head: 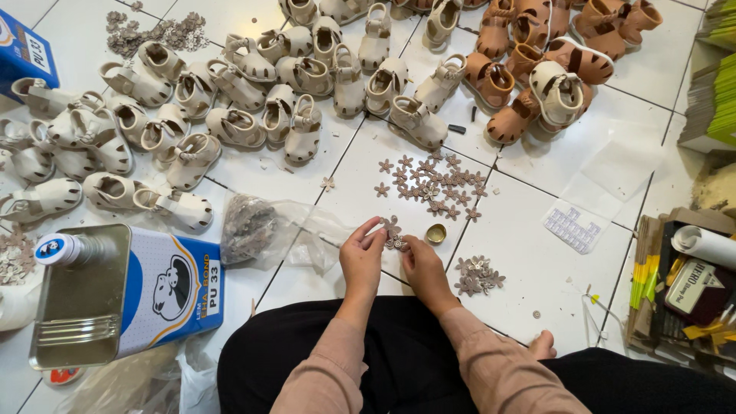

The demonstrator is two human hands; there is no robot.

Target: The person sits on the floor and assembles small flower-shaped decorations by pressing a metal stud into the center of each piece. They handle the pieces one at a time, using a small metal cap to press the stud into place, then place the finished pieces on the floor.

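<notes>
A: Start at the left. What's there?

B: An open metal glue can [123, 295], boxy and shiny, a bottle [73, 249] lying across its mouth. Behind it, cream sandals [192, 115], smooth and strappy. Beside the can, a crinkly clear bag [264, 230] of small flowers.

A: And the hands?

B: Close together over the white tile floor [529, 253]. The left hand [362, 261] and the right hand [423, 270] both pinch narrowly on a few flower pieces [393, 234], flat, brownish, petal-edged, just before the knees.

A: What might go wrong?

B: I'd judge the bottle could roll off, or a knee could bump the can and spill glue. A small gold cap [435, 233] lies just beside the fingers, easy to knock.

A: Further right?

B: Spread flowers [433, 184], a little pile [477, 276], tan sandals [537, 61], cardboard [652, 284].
</notes>
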